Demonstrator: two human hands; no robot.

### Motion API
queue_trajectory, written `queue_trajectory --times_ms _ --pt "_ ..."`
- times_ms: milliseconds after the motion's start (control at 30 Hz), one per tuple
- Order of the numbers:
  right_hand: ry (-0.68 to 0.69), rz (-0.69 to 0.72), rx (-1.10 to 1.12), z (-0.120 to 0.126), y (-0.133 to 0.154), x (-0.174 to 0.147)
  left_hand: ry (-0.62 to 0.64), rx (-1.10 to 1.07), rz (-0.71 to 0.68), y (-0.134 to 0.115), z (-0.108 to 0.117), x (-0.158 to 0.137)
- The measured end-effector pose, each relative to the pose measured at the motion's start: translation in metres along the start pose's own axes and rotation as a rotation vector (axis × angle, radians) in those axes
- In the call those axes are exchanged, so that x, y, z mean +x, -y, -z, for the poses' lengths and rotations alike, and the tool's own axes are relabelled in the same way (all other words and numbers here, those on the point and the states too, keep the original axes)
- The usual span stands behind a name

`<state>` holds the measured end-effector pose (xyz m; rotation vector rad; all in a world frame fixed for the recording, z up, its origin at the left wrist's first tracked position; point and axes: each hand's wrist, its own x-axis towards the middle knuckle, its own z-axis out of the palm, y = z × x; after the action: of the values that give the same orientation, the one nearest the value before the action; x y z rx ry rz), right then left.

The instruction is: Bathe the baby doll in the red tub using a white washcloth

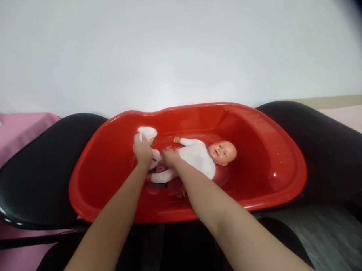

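A baby doll (197,155) in white lies on its back in a red baby bathtub (104,176), its head toward the right. My left hand (142,147) is closed on a small white cloth (148,133), held up over the left part of the tub. Close beside it, my right hand (170,156) is closed at the doll's lower body, seemingly around a leg; my own hand and forearm hide the exact grip. One white doll leg (163,177) stretches left below my hands. Between the hands, some pale and dark material in the tub is too blurred to name.
The tub stands on a black table, whose left end (34,175) and right end (327,152) show on both sides. Pink-covered furniture (23,127) stands at the left. A white wall (164,51) rises behind the tub.
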<state>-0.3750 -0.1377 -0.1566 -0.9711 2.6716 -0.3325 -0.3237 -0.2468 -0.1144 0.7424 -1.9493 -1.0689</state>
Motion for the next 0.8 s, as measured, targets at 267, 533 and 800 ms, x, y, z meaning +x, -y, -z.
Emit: queue_trajectory --times_ms 267,533,800 --pt "-0.221 -0.168 0.095 0.011 -0.022 0.006 0.225 -0.008 -0.195 -0.014 -0.004 -0.026" --pt "-0.232 -0.287 -0.050 0.026 -0.060 0.006 0.346 -0.053 -0.211 -0.013 -0.008 -0.035" --pt "-0.019 -0.258 -0.045 0.038 -0.074 0.012 0.346 -0.356 -0.036 -0.016 -0.007 -0.031"
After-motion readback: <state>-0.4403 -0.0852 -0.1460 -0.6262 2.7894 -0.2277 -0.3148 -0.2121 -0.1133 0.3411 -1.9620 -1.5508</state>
